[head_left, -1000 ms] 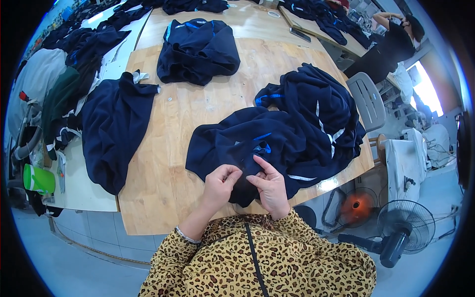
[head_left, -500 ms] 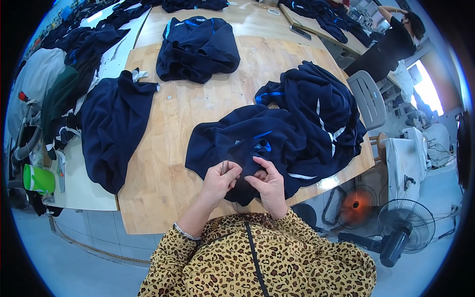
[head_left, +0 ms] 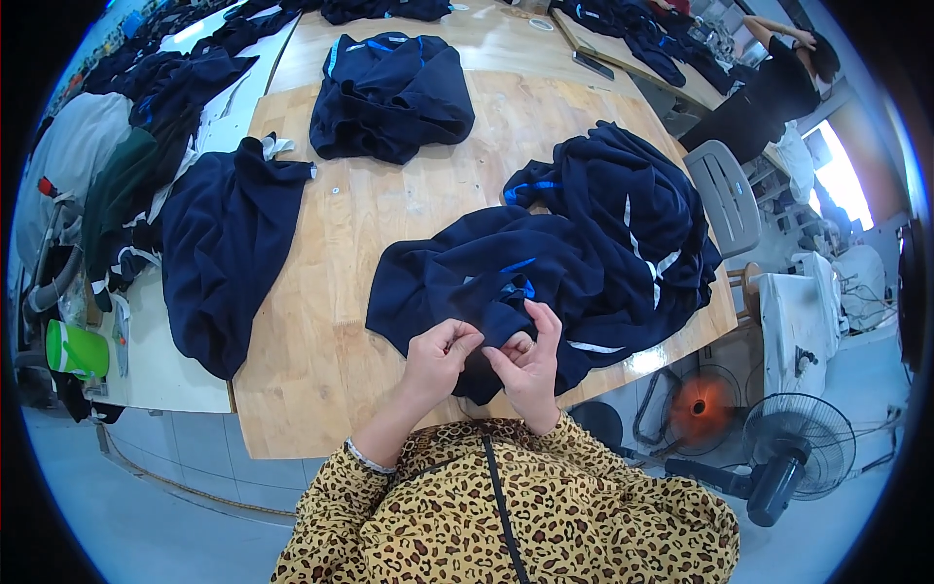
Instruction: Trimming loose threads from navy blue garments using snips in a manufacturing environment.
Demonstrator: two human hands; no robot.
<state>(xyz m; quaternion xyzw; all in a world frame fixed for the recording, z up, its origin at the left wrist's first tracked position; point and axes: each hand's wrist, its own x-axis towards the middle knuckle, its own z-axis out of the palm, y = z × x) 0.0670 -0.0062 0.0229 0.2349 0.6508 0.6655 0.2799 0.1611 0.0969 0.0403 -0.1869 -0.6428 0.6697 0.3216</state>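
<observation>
A navy garment with blue trim around a small opening lies crumpled on the wooden table in front of me. My left hand is over its near edge, thumb and index finger pinched together; whatever they hold is too small or hidden to make out. Close beside it, my right hand has its index finger raised and its thumb reaching toward the left fingertips. The other right fingers curl against a raised fold of the navy cloth.
More navy garments lie on the table: a pile with white tape at right, a folded one at the back, another at left. A green bucket, grey chair and black fan stand around. A person stands far right.
My left fingers have shifted right toward the right thumb, and a small metal piece seen at them before is now hidden. My right index finger has lifted slightly to the right.
</observation>
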